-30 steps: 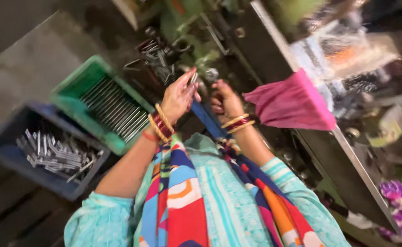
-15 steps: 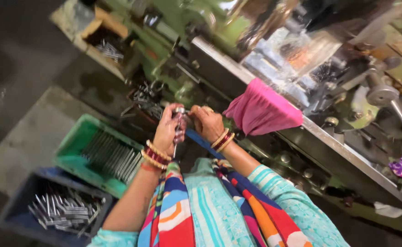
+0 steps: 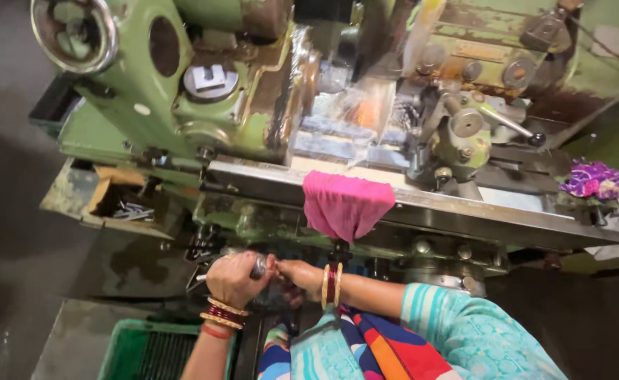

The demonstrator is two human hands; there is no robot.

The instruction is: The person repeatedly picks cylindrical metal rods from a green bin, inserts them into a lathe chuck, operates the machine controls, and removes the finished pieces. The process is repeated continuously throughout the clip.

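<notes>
We see our left hand curled into a fist around a short metal rod, whose rounded grey end pokes out between thumb and fingers, low in front of the green machine. Our right hand meets it from the other side, fingertips touching the rod's end; whether those fingers truly pinch it or merely rest against it, we cannot tell. Both wrists carry red and gold bangles. Just above our hands a pink cloth hangs over the steel rail that runs along the machine's front. At the upper left of the machine sits a handwheel, and further right a small lever with a dark knob sticks out among rusted fittings. A purple patterned cloth lies at the far right end of the rail. Left of our hands, an open tray on the machine's side holds a few loose metal pins. Below our left wrist, a green crate shows its rim, with dark rods lying side by side within.
</notes>
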